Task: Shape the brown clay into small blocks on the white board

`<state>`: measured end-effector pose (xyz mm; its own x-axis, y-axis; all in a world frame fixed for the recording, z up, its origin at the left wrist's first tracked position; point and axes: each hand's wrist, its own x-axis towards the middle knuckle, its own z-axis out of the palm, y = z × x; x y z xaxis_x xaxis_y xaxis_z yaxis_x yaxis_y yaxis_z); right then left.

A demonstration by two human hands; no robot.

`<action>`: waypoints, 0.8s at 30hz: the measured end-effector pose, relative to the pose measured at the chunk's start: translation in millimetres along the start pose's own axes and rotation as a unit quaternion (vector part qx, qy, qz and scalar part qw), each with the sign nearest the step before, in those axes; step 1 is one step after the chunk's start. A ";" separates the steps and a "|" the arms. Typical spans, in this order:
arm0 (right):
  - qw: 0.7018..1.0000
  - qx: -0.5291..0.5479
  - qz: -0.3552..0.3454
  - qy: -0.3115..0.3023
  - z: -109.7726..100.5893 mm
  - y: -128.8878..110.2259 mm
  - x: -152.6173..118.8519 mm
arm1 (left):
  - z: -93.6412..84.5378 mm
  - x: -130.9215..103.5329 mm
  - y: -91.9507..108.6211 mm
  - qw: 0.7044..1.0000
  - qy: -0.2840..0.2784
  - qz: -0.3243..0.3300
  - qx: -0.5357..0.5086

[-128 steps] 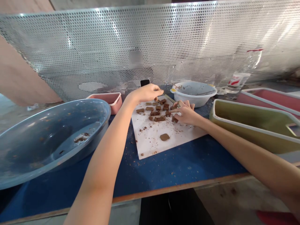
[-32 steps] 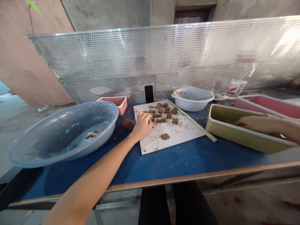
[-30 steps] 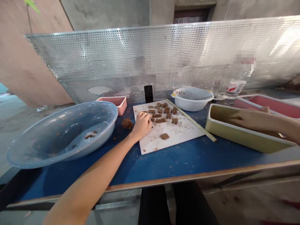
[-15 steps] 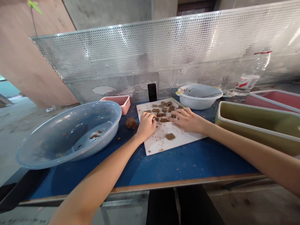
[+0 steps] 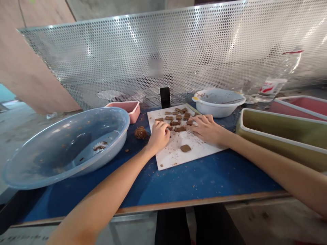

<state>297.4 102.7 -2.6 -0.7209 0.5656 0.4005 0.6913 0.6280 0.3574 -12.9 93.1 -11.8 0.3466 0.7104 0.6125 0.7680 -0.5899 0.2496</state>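
Observation:
A white board (image 5: 166,158) bears several small brown blocks (image 5: 180,129), loose crumbs and a flat rounded brown piece (image 5: 185,148) nearer its front. My left hand (image 5: 159,136) rests at the board's left side, fingers curled together, with a small brown block showing at thumb and fingertips. Over the right side lies my right hand (image 5: 208,128), its fingers stretched and apart, the tips touching or just beside a block (image 5: 189,122). What lies under its palm is hidden. A crumbly brown lump (image 5: 140,132) sits left of the board on the blue tabletop (image 5: 184,185).
A large blue basin (image 5: 112,151) stands at left, a small pink tub (image 5: 135,114) behind it. A phone (image 5: 165,98) leans against the perforated metal screen (image 5: 114,58). At right are a white basin (image 5: 217,109), a plastic bottle (image 5: 273,85) and an olive trough (image 5: 270,141).
The view has shifted slightly. My right fingers have drawn a little to the right, off the front blocks, leaving one in plain sight. My left hand stays in nearly the same place.

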 end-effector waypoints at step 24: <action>0.977 0.067 0.204 0.016 -69.0 49.6 -31.3 | 0.7 0.6 0.5 1.000 -0.011 -0.011 -0.015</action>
<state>357.7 79.2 60.8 -0.3832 0.7682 0.5128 0.9066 0.4192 0.0494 -11.9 93.5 -11.9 0.3424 0.7309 0.5904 0.7594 -0.5853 0.2842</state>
